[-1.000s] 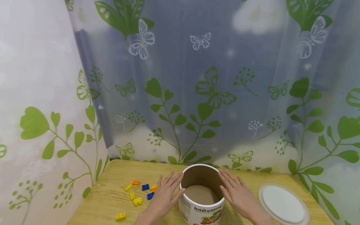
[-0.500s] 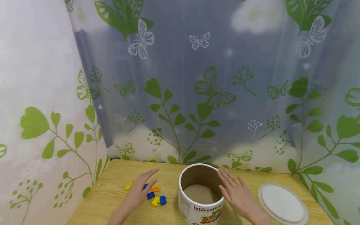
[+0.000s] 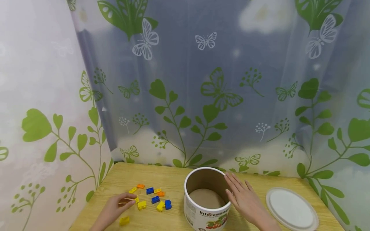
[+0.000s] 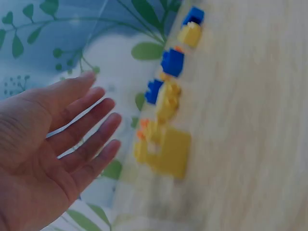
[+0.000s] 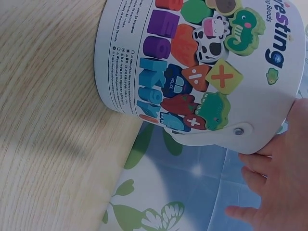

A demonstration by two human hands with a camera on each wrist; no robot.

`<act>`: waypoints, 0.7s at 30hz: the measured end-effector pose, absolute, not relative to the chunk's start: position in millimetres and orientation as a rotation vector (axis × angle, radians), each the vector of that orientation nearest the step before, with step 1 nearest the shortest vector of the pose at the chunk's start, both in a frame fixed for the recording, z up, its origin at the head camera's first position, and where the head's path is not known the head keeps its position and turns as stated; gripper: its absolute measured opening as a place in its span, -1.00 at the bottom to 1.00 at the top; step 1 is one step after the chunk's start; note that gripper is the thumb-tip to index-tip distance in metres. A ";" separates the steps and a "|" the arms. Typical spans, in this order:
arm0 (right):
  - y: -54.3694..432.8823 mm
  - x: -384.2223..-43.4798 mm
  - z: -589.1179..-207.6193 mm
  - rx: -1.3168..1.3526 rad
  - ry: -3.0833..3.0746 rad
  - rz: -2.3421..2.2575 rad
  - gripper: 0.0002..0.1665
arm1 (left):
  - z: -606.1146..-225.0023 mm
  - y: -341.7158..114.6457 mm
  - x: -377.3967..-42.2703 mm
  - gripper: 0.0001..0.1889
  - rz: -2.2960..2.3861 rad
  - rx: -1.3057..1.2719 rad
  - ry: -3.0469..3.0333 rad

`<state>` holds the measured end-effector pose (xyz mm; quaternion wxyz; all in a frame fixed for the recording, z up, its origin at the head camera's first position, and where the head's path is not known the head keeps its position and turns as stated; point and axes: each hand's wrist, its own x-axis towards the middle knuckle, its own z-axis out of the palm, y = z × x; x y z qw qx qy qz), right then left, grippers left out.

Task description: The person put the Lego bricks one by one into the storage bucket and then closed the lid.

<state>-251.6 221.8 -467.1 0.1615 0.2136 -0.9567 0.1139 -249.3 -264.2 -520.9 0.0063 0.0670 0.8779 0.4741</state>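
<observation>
My left hand hovers at the left of the scattered toy bricks, fingers loosely bent and parted from the thumb. In the left wrist view the left hand holds nothing. A yellow brick lies just below it; another yellow brick is to its right. Blue bricks and orange ones lie farther on. My right hand rests its straight fingers against the rim of a round white bucket. The right wrist view shows colourful printed shapes on the bucket and the fingers touching its rim.
A round white lid lies on the wooden table right of the right hand. Behind the table hangs a curtain with leaves and butterflies. The bucket's handle pivot shows on its side.
My left hand has left the bucket's rim and moved left across the bricks, then lower toward the near yellow brick. My right hand has stayed at the rim.
</observation>
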 end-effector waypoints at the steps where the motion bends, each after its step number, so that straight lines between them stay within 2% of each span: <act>1: 222.1 -251.5 -466.9 0.612 -2.723 0.327 -0.35 | -523.8 -269.5 -248.1 -0.66 1.473 0.251 2.714; 11: 221.4 -251.7 -468.8 0.606 -2.727 0.325 -0.34 | -547.7 -295.9 -239.6 -0.65 1.313 0.410 2.575; 21: 222.3 -251.5 -468.7 0.603 -2.727 0.317 -0.34 | -556.9 -300.3 -236.7 -0.73 1.253 0.344 2.636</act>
